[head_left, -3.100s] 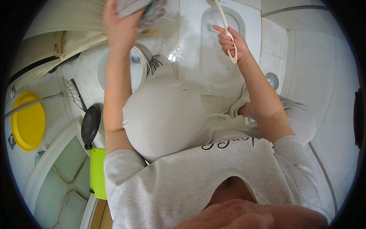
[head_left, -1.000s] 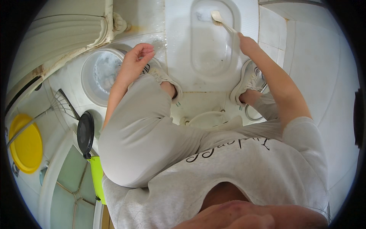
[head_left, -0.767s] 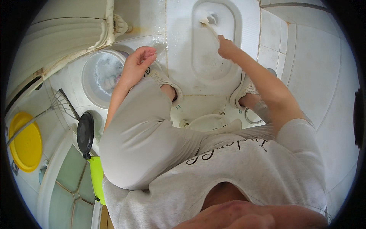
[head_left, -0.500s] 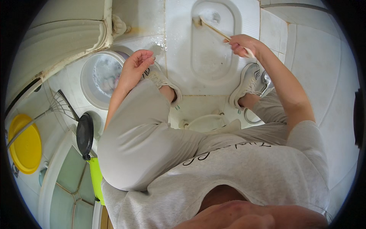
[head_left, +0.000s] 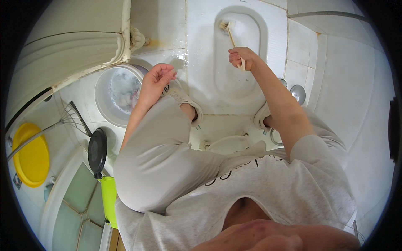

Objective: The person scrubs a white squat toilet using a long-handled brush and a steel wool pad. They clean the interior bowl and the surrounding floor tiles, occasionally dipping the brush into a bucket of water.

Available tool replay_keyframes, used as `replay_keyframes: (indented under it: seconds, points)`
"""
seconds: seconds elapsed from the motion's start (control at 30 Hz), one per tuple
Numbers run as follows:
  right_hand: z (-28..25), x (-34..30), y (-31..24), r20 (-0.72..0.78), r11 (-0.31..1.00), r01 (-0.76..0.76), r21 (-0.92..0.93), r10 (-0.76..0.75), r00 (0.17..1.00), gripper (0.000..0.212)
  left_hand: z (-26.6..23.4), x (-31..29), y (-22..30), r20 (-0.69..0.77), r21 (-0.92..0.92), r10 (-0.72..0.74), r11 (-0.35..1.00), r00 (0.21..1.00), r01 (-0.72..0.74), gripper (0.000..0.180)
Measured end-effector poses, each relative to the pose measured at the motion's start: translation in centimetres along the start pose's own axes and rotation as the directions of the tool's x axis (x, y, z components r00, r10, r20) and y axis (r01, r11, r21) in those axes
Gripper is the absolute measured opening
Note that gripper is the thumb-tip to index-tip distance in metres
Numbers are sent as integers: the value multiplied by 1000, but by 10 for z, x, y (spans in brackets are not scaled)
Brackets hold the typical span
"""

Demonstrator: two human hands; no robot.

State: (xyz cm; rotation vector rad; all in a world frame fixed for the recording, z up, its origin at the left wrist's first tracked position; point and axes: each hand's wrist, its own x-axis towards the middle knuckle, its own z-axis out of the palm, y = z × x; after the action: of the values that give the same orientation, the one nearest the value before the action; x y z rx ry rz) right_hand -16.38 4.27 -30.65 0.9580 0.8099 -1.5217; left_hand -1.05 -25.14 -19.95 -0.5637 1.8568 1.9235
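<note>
My right hand (head_left: 243, 58) is closed around the pale handle of a long scrub brush (head_left: 231, 37). The bristle head rests against the left inner wall of a white squat toilet (head_left: 217, 90), near its far end. My left forearm lies along my raised left knee. At the end of it my left hand (head_left: 157, 79) hangs with loosely bent fingers, the thumb apart from them, and nothing shows in it. Close to that hand, on the left, stands a white bucket (head_left: 100, 98) of foamy water with something pinkish in it.
A whisk-like wire tool (head_left: 69, 117), a black lidded item (head_left: 97, 152), a lime green bin (head_left: 109, 201) and a yellow round lid (head_left: 31, 161) are at my left. A cream cabinet (head_left: 79, 46) stands far left. A metal shower head (head_left: 297, 93) lies beyond my right foot.
My right hand has moved left and a little nearer, so the brush handle now stands steeper. The bristles stay by the bowl's left wall. The whole view has shifted slightly.
</note>
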Motion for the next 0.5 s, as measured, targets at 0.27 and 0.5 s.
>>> replay_keyframes:
  seconds: [0.27, 0.5]
  points:
    - [-17, 8, 93, -72, 724, 353, -593, -484, 872, 4, -3, 0, 0, -29, 12, 6, 1000, 1000, -6, 19]
    - [-63, 9, 87, -134, 399, 125, -908, -560, 818, 4, -3, -2, -6, -42, -19, -42, 999, 998, 41, 19]
